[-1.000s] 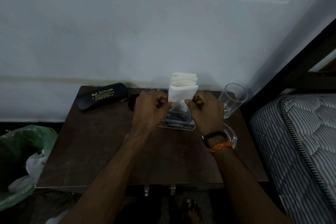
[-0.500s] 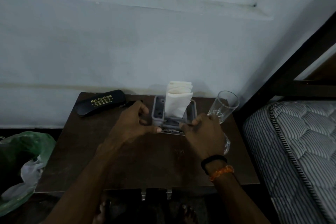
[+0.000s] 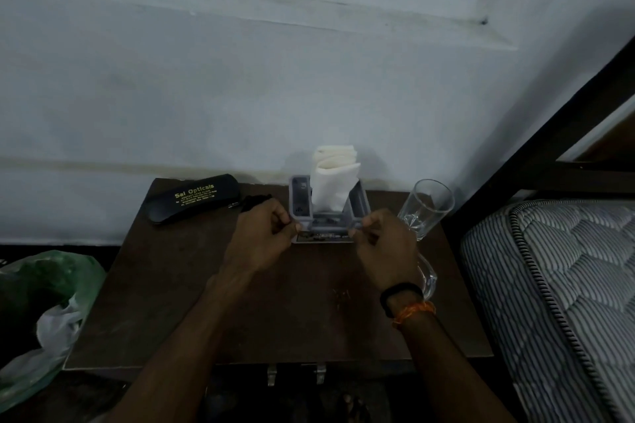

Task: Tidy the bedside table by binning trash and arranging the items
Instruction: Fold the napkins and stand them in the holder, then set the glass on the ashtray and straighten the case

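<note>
The grey square plastic napkin holder (image 3: 329, 213) stood upright at the back middle of the dark brown wooden bedside table (image 3: 171, 302), close to the wall, its open front side facing you. The folded white paper napkins (image 3: 332, 178) in it stood on end, their long axis vertical, rising well above the holder's walls and leaning slightly towards the wall.

Your left hand (image 3: 263, 239) reached in from the lower left, knuckles up, fingers curled, thumb and forefinger pinching the holder's near left corner. Your right hand (image 3: 386, 245), with a black band and an orange thread at the wrist, mirrored it, curled fingers pinching the near right corner. Both forearms converged on the holder.

The black oblong spectacle case (image 3: 192, 197) with gold lettering lay at the back left, its long axis running left to right, the right end angled slightly towards the wall. The clear glass mug (image 3: 426, 208) tilted at the back right, beside your right hand. A green plastic bag (image 3: 44, 312) sat on the floor left of the table, and a striped mattress (image 3: 556, 285) lay to the right.
</note>
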